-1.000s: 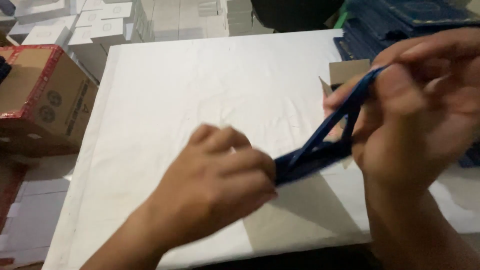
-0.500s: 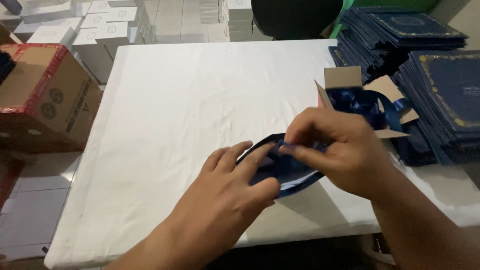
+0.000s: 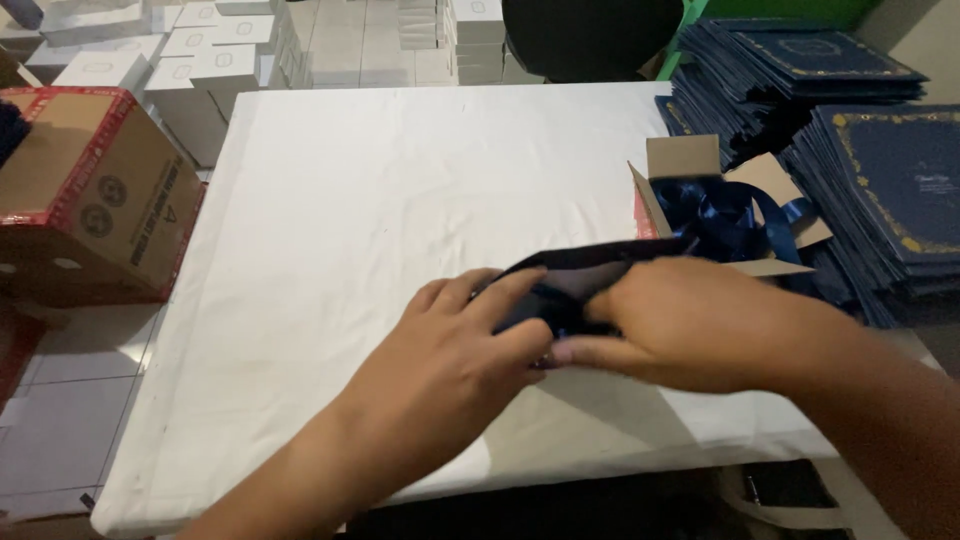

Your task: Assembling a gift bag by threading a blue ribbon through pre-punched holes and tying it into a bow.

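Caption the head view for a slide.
Left hand and right hand press a dark blue folded piece on a white table, beside a small ribbon box.

White table (image 3: 400, 200) open leftward — ribbon box (image 3: 690, 175) blocks right.

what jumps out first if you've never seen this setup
Two hands, left hand and right hand, meet over a dark blue flat piece near the front of the white table. Just right, a small open carton spills shiny blue ribbon; stacks of dark blue covers crowd the right edge.
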